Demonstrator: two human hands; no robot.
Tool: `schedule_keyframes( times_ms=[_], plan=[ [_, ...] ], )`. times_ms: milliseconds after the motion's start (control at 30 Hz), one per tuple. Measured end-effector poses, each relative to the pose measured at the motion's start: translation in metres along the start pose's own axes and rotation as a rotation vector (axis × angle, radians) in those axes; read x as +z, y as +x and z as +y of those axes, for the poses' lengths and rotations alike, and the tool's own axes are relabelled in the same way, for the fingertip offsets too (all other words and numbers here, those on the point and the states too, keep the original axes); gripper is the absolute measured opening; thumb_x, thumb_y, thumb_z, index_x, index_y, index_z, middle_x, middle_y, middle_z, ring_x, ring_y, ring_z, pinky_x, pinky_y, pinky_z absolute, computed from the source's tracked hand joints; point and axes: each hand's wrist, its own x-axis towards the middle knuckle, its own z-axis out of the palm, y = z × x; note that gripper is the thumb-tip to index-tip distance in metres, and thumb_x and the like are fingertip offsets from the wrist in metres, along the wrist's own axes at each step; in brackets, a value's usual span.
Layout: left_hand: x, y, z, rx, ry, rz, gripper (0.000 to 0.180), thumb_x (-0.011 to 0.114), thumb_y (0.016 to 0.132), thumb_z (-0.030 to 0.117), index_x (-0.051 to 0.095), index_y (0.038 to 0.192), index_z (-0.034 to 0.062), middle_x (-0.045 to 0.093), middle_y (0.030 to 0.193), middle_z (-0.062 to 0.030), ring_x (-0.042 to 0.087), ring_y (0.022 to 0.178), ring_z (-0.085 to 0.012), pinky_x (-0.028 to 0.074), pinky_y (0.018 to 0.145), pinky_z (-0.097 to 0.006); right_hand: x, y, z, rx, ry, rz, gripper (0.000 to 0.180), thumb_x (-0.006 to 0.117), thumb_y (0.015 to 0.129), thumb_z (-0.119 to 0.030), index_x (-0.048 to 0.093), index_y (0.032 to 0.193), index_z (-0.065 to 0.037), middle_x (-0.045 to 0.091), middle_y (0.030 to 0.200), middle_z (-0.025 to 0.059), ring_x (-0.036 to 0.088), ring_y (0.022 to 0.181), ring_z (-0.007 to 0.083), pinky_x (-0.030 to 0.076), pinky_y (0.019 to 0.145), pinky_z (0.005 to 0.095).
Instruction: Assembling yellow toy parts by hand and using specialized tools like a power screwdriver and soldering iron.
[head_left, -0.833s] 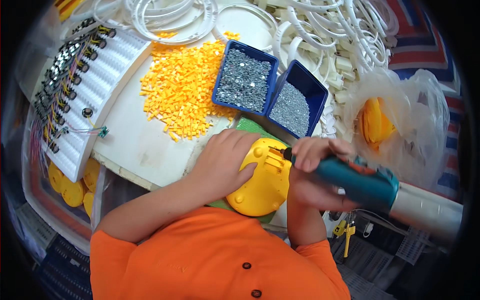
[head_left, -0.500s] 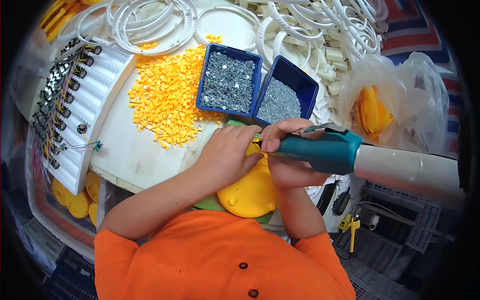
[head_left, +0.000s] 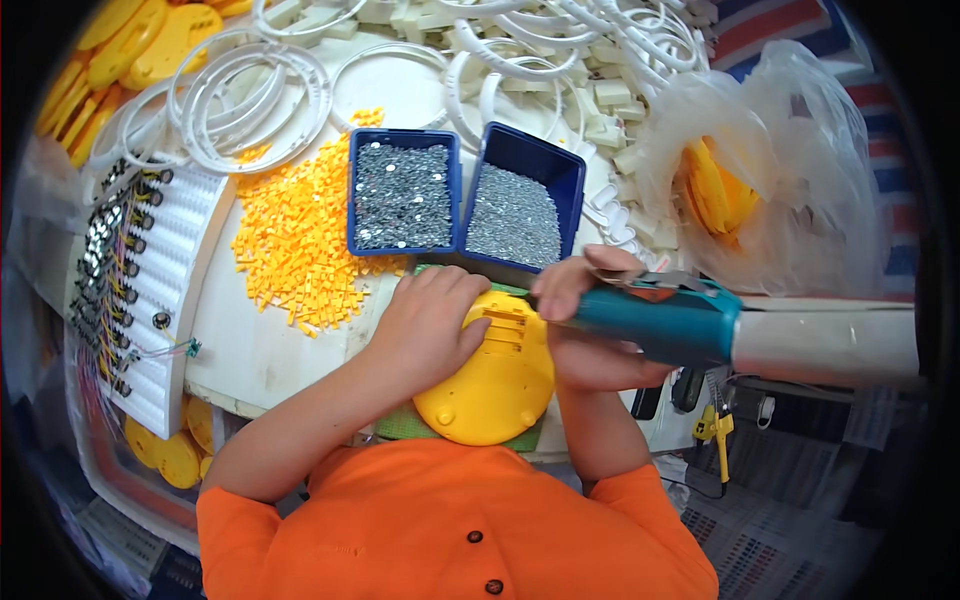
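Both forearms come up from the lower edge out of short orange sleeves, bare below the elbow and angled inward so the hands meet near the middle of the view. The left hand [head_left: 430, 325] lies palm down with its fingers [head_left: 445, 285] curled together and pointing up and to the right, the wrist nearly straight with the forearm. The right hand [head_left: 590, 335] is closed in a firm grip, its fingers [head_left: 565, 285] wrapped over the top and the thumb hidden beneath, the wrist bent leftward so the knuckles sit just beside the left hand.
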Motion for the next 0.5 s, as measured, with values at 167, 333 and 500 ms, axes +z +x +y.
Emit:
schedule_keyframes(
  times_ms=[167, 333, 500],
  plan=[
    [0.014, 0.031, 0.025, 0.254, 0.13, -0.078, 0.036, 0.074, 0.085, 0.03, 0.065, 0.109, 0.0045, 0.063, 0.107, -0.0112, 0.06, 0.105, -0.0299, 0.046, 0.091, -0.042, -0.027, -0.018, -0.016, 0.004, -0.021, 0.196, 0.104, 0.035, 0.085, -0.084, 0.054, 0.132, 0.006, 0.063, 0.078, 0.0128, 0.06, 0.071, 0.0235, 0.047, 0.074, 0.0391],
    [0.032, 0.041, 0.034, 0.182, 0.208, -0.221, 0.041, 0.075, 0.082, 0.04, 0.067, 0.101, 0.0047, 0.063, 0.102, -0.0109, 0.06, 0.101, -0.0283, 0.049, 0.085, -0.04, -0.039, -0.034, 0.004, -0.01, 0.001, 0.176, 0.095, 0.05, 0.084, -0.08, 0.055, 0.122, 0.007, 0.063, 0.11, 0.0174, 0.063, 0.076, 0.0266, 0.051, 0.075, 0.0392],
    [0.034, 0.039, 0.032, 0.195, 0.232, -0.224, 0.04, 0.075, 0.082, 0.04, 0.066, 0.101, 0.0054, 0.063, 0.102, -0.0114, 0.06, 0.101, -0.0288, 0.05, 0.085, -0.041, -0.037, -0.038, 0.004, 0.119, -0.064, 0.248, 0.098, 0.054, 0.08, -0.082, 0.058, 0.117, 0.008, 0.063, 0.102, 0.017, 0.064, 0.077, 0.0255, 0.05, 0.072, 0.0376]
  ],
)
